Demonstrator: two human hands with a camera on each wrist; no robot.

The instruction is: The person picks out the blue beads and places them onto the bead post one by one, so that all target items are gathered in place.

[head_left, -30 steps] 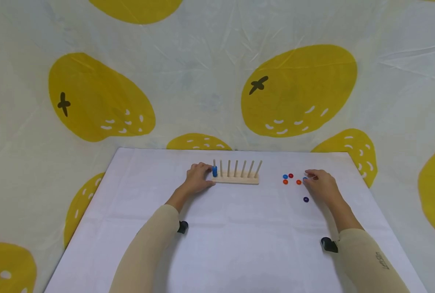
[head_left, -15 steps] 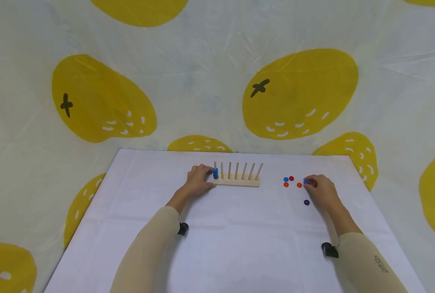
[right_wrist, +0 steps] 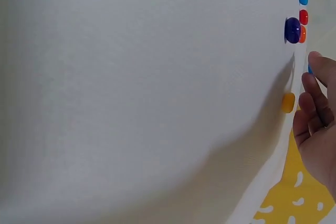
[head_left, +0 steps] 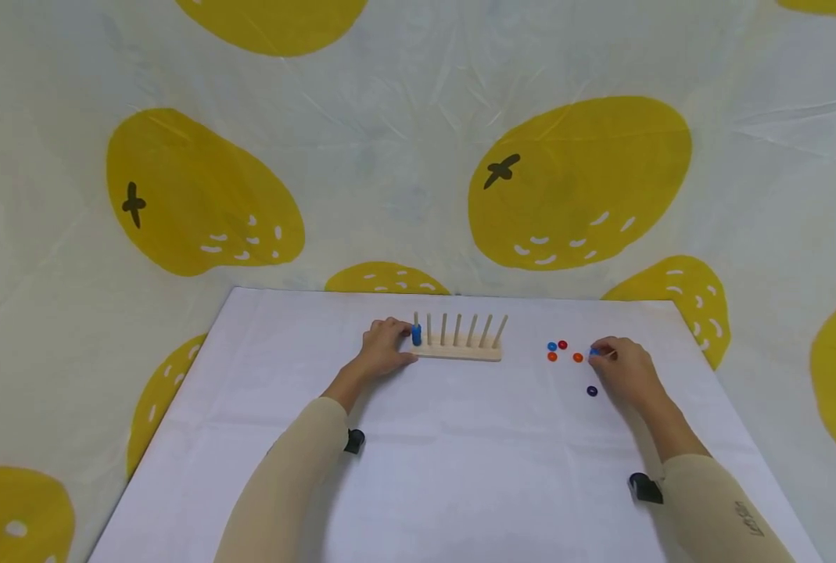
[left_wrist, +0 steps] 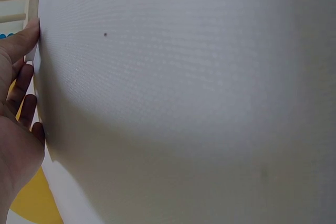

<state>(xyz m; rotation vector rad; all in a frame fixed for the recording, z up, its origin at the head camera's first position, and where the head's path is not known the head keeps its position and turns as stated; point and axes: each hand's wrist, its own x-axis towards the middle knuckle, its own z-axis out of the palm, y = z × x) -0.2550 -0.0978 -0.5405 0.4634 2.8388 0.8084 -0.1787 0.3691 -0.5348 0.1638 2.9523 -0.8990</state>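
Note:
A wooden peg rack (head_left: 460, 353) with a row of upright pegs stands near the table's far edge, blue beads (head_left: 416, 335) stacked on its leftmost peg. My left hand (head_left: 382, 349) grips the rack's left end, thumb at the front edge and fingers reaching behind; the left wrist view shows this thumb (left_wrist: 23, 40) against the base. To the right, my right hand (head_left: 625, 367) pinches a blue bead (head_left: 593, 352) between thumb and fingertips. In the right wrist view only a sliver of that bead (right_wrist: 310, 69) shows.
Left of my right hand lie a blue bead (head_left: 552, 346), a red bead (head_left: 562, 344) and two orange beads (head_left: 577, 357). A dark purple bead (head_left: 592, 391) lies nearer me. The right wrist view also shows a yellow bead (right_wrist: 288, 103) beside the hand. A patterned cloth (head_left: 389, 172) hangs behind the table.
My right hand's fingers have closed on the blue bead, which was at the fingertips a second ago. The left hand keeps its grip on the rack. The head view has shifted slightly.

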